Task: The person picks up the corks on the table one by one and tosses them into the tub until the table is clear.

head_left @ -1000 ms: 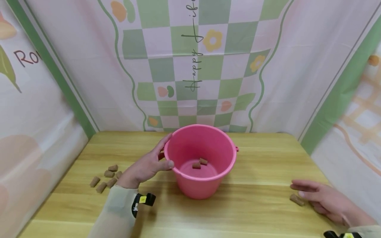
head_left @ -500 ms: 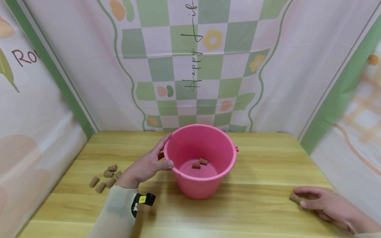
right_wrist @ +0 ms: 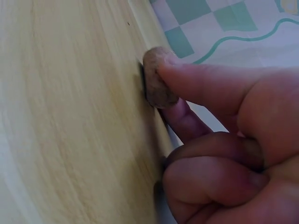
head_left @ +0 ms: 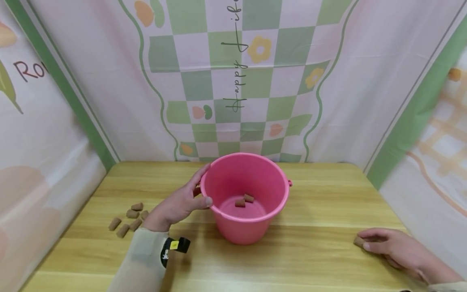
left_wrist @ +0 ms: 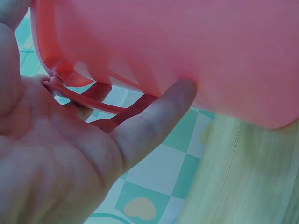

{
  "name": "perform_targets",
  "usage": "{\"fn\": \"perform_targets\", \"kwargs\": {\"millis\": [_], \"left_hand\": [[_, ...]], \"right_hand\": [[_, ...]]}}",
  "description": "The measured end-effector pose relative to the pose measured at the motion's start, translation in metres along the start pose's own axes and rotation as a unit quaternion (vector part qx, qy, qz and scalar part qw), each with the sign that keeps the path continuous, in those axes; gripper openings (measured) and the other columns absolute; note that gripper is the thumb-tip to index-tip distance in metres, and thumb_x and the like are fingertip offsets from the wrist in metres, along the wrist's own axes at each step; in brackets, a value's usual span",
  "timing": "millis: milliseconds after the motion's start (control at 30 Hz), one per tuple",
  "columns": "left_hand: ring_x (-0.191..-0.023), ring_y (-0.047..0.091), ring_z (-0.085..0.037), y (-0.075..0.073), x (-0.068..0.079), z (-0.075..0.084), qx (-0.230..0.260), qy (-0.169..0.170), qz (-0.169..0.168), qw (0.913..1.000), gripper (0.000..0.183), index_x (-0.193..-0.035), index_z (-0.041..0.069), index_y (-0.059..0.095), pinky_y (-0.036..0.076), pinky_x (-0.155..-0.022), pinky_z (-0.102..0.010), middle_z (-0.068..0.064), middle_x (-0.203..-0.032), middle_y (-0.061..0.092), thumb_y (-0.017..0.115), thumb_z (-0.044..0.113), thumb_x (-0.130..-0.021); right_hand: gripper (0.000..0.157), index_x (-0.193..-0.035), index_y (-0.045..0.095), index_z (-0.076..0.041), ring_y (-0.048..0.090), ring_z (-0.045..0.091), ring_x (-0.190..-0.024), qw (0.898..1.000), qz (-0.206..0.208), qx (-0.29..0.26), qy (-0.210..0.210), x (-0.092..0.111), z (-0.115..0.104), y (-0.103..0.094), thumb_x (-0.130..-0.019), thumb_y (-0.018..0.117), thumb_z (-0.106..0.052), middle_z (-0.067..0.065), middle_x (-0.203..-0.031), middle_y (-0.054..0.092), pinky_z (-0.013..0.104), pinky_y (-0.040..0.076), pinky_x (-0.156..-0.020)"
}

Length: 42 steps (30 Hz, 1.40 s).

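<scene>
a: your right hand [head_left: 395, 251] pinched a brown cork [head_left: 358, 241] between thumb and forefinger, at the right side of the counter [head_left: 310, 251].

b: and your left hand [head_left: 178, 205] gripped the pink bucket [head_left: 244, 233] at its left rim, one finger against the outer wall.

a: inside, two corks [head_left: 240, 203] lay on the bottom.

b: six more [head_left: 133, 213] showed left of you, near your sleeve [head_left: 140, 261].

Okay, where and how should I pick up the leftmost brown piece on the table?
Probably pinch the leftmost brown piece across its middle, coming straight down from above and closing on its long sides. It lies on its side, short and roughly cylindrical, apart from the neighboring pieces, so both flanks look reachable.
</scene>
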State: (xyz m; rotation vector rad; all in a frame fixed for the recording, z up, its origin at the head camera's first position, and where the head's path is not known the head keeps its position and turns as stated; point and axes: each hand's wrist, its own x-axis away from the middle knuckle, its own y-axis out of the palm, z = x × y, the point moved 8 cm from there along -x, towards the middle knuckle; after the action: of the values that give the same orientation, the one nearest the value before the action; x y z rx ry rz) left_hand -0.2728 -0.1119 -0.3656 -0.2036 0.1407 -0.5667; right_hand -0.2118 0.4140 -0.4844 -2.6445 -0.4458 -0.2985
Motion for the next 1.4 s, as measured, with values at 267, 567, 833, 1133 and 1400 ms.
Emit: {"fn": "perform_targets", "kwargs": {"millis": [267, 567, 833, 1133, 1400], "left_hand": [[-0.132, 0.041, -0.034, 0.001, 0.001, 0.001, 0.002, -0.009, 0.001, 1.0000, 0.095, -0.157, 0.044, 0.015, 0.052, -0.089, -0.044, 0.000, -0.153, 0.033, 0.078, 0.042, -0.086], [-0.131, 0.041, -0.033, 0.000, 0.000, -0.001, 0.005, -0.009, 0.000, 1.0000, 0.095, -0.157, 0.044, 0.016, 0.052, -0.090, -0.045, 0.001, -0.154, 0.033, 0.078, 0.043, -0.086], [-0.131, 0.041, -0.032, 0.000, 0.000, 0.000, 0.002, -0.007, -0.002, 1.0000, 0.094, -0.157, 0.044, 0.015, 0.052, -0.090, -0.045, 0.001, -0.154, 0.032, 0.077, 0.042, -0.087], [-0.131, 0.041, -0.032, 0.001, -0.001, 0.001, 0.005, -0.005, -0.001, 1.0000, 0.095, -0.157, 0.044, 0.016, 0.052, -0.090, -0.045, 0.002, -0.154, 0.032, 0.078, 0.043, -0.086], [-0.133, 0.039, -0.032, 0.000, -0.002, 0.000, 0.009, -0.003, 0.000, 1.0000, 0.096, -0.157, 0.043, 0.016, 0.052, -0.091, -0.044, 0.002, -0.155, 0.030, 0.079, 0.043, -0.085]], "right_hand": [[0.059, -0.140, 0.044, 0.013, 0.054, -0.007, -0.103, 0.997, 0.034, 0.072, -0.010, 0.001, -0.007, -0.008, -0.095, 0.069, -0.015, 0.026, -0.133, 0.056, 0.019, 0.049, -0.081], [0.049, -0.129, 0.065, -0.006, 0.055, 0.002, -0.102, 0.966, 0.088, 0.242, -0.021, 0.001, -0.018, -0.012, -0.090, 0.075, -0.034, 0.006, -0.117, 0.066, 0.020, 0.039, -0.076], [0.051, -0.129, 0.063, -0.001, 0.058, 0.010, -0.103, 0.977, 0.099, 0.190, 0.001, -0.007, -0.013, -0.015, -0.093, 0.071, -0.037, 0.016, -0.125, 0.064, 0.024, 0.046, -0.077], [0.034, -0.131, 0.064, -0.007, 0.035, 0.004, -0.044, 0.998, 0.049, -0.036, 0.018, -0.013, -0.007, -0.015, -0.101, 0.061, -0.023, 0.009, -0.100, 0.073, 0.027, 0.042, -0.041], [0.029, -0.121, 0.072, -0.030, 0.057, 0.004, -0.069, 0.988, -0.015, -0.153, 0.001, -0.013, -0.002, -0.014, -0.106, 0.051, -0.015, -0.004, -0.119, 0.070, 0.028, 0.055, -0.067]]}}
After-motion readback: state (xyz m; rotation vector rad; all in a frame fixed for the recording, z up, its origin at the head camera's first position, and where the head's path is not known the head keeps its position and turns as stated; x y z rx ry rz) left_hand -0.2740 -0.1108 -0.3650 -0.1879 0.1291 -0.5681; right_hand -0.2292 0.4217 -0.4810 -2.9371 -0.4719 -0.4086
